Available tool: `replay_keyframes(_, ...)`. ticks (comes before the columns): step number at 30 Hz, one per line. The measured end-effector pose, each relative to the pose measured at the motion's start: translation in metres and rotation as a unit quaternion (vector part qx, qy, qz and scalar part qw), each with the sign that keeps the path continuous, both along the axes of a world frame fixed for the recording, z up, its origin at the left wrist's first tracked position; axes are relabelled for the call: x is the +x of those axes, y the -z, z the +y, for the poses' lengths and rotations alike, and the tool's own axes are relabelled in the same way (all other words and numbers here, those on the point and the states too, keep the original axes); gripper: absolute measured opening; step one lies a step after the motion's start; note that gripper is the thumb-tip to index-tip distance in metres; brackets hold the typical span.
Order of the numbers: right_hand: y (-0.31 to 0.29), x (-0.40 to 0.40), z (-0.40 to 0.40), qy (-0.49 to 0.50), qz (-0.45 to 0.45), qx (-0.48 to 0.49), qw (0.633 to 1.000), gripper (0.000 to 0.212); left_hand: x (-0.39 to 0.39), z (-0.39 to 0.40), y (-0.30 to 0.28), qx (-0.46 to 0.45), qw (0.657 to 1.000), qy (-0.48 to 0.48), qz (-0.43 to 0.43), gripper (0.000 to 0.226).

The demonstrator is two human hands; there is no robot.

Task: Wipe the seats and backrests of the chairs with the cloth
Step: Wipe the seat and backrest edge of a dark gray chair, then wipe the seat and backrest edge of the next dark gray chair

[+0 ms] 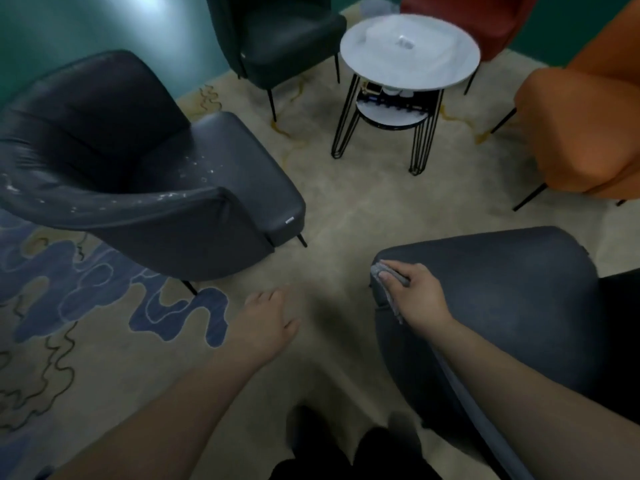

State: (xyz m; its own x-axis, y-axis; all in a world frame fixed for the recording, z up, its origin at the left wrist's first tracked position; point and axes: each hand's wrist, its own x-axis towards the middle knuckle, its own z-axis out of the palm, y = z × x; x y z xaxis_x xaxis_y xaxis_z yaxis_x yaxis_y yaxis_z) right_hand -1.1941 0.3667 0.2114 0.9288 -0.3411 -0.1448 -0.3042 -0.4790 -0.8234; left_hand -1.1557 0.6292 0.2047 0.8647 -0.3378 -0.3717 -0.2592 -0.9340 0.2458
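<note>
A dark grey chair (512, 306) stands at the lower right. My right hand (414, 294) grips a grey cloth (382, 271) and presses it on the front left corner of that chair's seat; part of the cloth hangs down over the edge. My left hand (268, 315) hovers over the carpet to the left of the chair, fingers relaxed, holding nothing. A second dark grey chair (149, 174) stands at the left, with white specks on its armrest and seat.
A round white side table (410, 50) on black wire legs stands in the middle back. Around it are a dark green chair (284, 39), a red chair (485, 22) and an orange chair (585, 133). Beige carpet with blue patterns covers the floor.
</note>
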Motion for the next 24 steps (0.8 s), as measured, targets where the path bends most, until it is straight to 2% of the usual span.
replay_keyframes(2,-0.001,0.015,0.016,-0.003,-0.007,0.022,1.000,0.012,0.008,0.016,-0.003,0.020,1.000,-0.006,-0.018,0.069)
replay_keyframes(5,-0.001,0.043,0.029,0.011,0.010,0.053,0.999,0.025,0.019,0.027,-0.005,0.036,0.999,-0.015,-0.030,0.067)
replay_keyframes(8,-0.005,0.070,0.030,-0.004,0.021,0.056,0.998,0.029,0.039,0.030,-0.006,0.038,0.999,-0.017,-0.021,0.066)
replay_keyframes(13,-0.011,0.128,0.012,-0.011,0.015,0.096,0.995,0.013,0.097,0.026,-0.005,0.062,0.997,-0.018,-0.034,0.068)
replay_keyframes(15,-0.010,0.157,0.001,-0.024,0.014,0.084,0.996,0.018,0.122,0.018,-0.001,0.070,0.997,-0.023,-0.036,0.068)
replay_keyframes(17,-0.008,0.188,-0.012,-0.024,0.030,0.087,0.996,0.011,0.150,0.007,0.002,0.082,0.996,-0.020,-0.025,0.069)
replay_keyframes(24,-0.003,0.281,-0.034,-0.034,0.056,0.130,0.989,0.027,0.231,-0.013,-0.001,0.089,0.993,-0.068,-0.034,0.070)
